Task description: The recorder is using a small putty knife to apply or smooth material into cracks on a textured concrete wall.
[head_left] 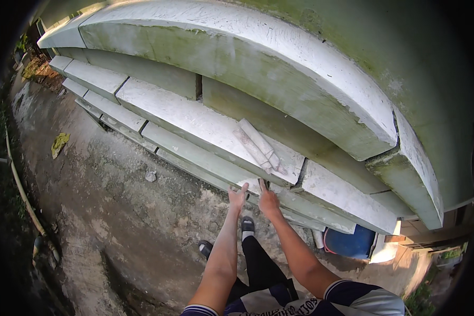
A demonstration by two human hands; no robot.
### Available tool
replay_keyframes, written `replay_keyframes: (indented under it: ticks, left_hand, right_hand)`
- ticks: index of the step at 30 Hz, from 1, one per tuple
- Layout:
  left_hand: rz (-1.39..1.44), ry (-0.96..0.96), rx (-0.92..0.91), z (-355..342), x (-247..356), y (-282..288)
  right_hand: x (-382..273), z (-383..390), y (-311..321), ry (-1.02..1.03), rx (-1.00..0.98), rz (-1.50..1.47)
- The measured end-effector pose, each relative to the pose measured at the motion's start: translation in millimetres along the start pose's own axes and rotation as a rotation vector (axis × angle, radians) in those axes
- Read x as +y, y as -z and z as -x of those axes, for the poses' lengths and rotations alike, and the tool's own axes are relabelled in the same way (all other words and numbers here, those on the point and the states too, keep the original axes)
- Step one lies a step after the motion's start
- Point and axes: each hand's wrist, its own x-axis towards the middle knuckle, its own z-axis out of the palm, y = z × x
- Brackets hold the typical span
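My right hand (269,203) grips a small dark flat-bladed tool (263,184), its tip up against the edge of a long pale slab (200,150). What kind of blade it is, I cannot make out. Just left of it, my left hand (237,198) reaches to the same slab with thumb and fingers apart, apparently holding nothing. On the wider white slab (174,113) behind, two or more pale, dusty stick-like pieces (259,146) lie side by side, close beyond my hands.
A thick curved, greenish-white slab (237,58) overhangs at the back. Dark gaps part the stacked slabs. At the lower right stands a blue container (350,241). Stained concrete ground (121,221) holds a yellowish rag (60,144) and a pale lump (150,176). A pipe (23,195) runs along the left.
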Motion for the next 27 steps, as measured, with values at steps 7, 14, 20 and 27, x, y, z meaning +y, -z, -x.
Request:
replay_keyframes:
  ticks: [7, 14, 20, 27]
  left_hand:
    - [-0.051, 0.008, 0.020, -1.7, -8.4, -1.2]
    - [-0.105, 0.013, -0.001, 5.8, 5.9, -0.9]
    - [-0.100, 0.019, 0.011, 16.2, 23.3, -7.3]
    - [-0.005, 0.002, -0.004, 16.9, 23.5, -5.3]
  right_hand:
    - [12.4, 15.5, 25.0, -0.186, -0.111, -0.638]
    - [29.5, -8.0, 2.2, -0.331, -0.389, -1.377]
    - [15.9, -30.3, 1.7, -0.442, -0.367, -1.347]
    - [13.4, -29.1, 9.3, -0.386, -0.322, -1.157]
